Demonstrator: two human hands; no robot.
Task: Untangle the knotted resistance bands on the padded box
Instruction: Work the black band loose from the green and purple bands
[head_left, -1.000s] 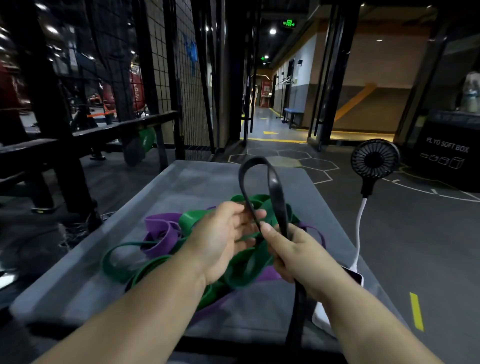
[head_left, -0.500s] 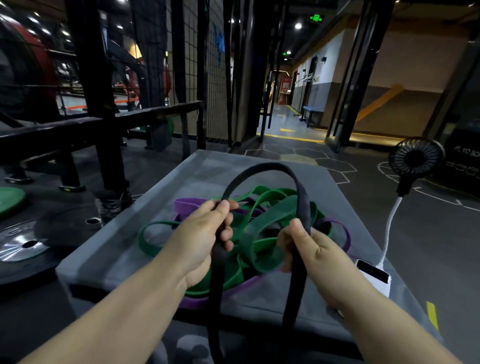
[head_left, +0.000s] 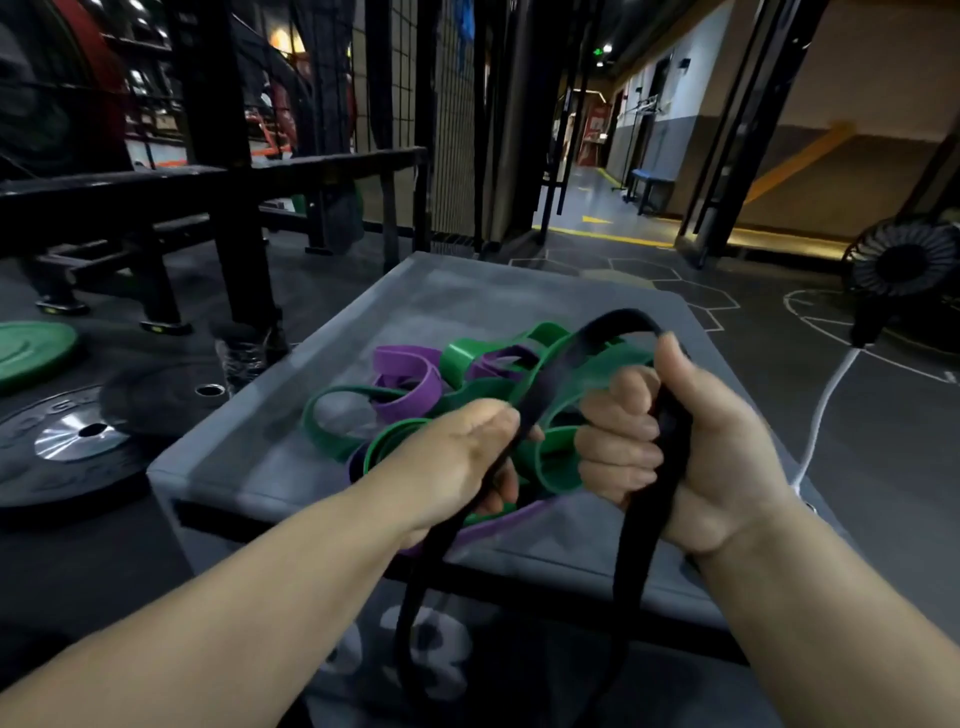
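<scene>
A black resistance band (head_left: 587, 340) arches over the grey padded box (head_left: 467, 296), and both its strands hang down past the box's front edge. My left hand (head_left: 457, 457) grips the left strand. My right hand (head_left: 680, 441) is fisted round the right strand, thumb up. Behind my hands, green bands (head_left: 332, 415) and purple bands (head_left: 402, 376) lie in a knotted heap on the box top.
Weight plates, green (head_left: 31, 351) and black (head_left: 67, 441), lie on the floor at left, beside black rack posts (head_left: 234, 208). A small black fan (head_left: 904, 270) with a white cable (head_left: 826, 400) stands at the right. Dark gym floor surrounds the box.
The black loop has come lower and narrower as my hands drew closer together. My right hand turned into a full fist on its strand. The view shifted left and nearer the box.
</scene>
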